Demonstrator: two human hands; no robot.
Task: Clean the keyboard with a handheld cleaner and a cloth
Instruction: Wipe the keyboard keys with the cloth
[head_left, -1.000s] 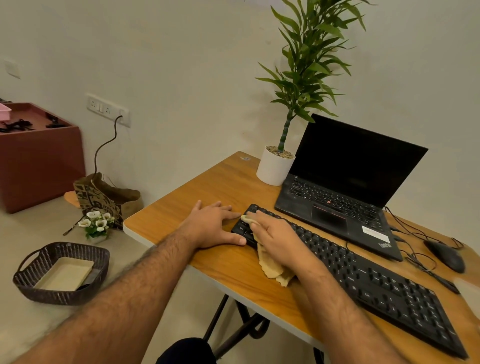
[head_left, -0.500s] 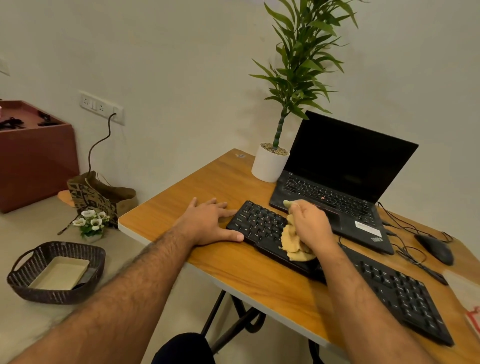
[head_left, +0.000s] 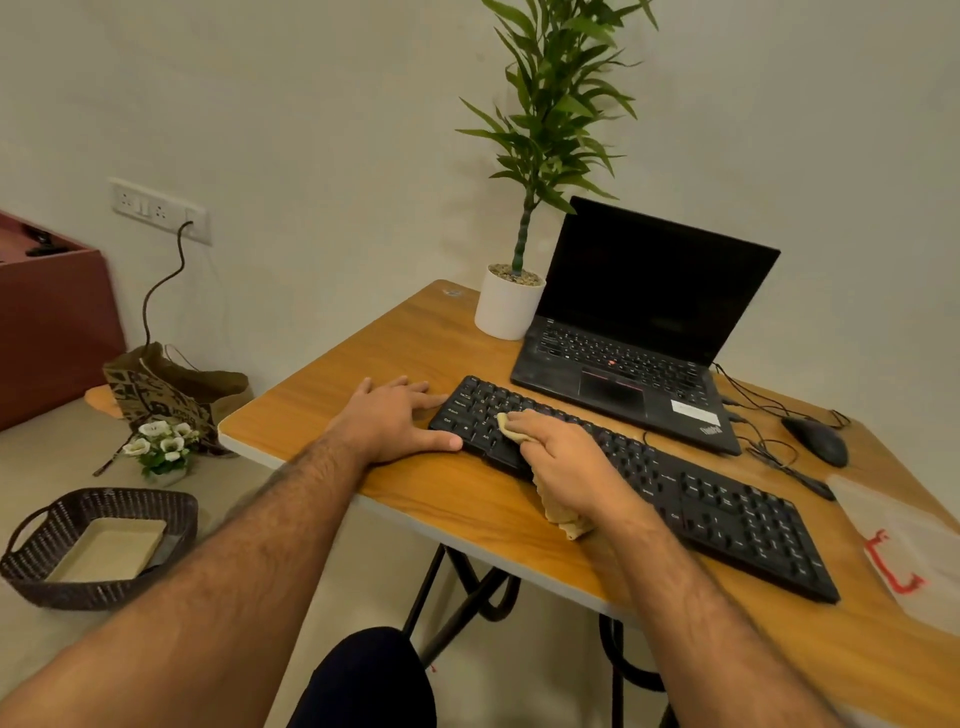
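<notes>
A long black keyboard (head_left: 727, 514) lies diagonally on the wooden table (head_left: 452, 499). My right hand (head_left: 566, 462) presses a tan cloth (head_left: 563, 514) onto the keyboard's left end, fingers laid over the cloth; a fold of it hangs out under my wrist. My left hand (head_left: 395, 418) rests flat on the table, its fingers and thumb touching the keyboard's left edge. No handheld cleaner is in view.
Behind the keyboard stands an open black laptop (head_left: 639, 332), with a white potted plant (head_left: 509, 306) to its left. A black mouse (head_left: 815, 440) and cables lie at the right, next to a plastic bag (head_left: 904, 551). A wicker basket (head_left: 98, 545) and paper bag (head_left: 171, 389) sit on the floor.
My right hand slid with the cloth from the keyboard's left end toward the laptop and back to the left end. The left hand stayed in place.
</notes>
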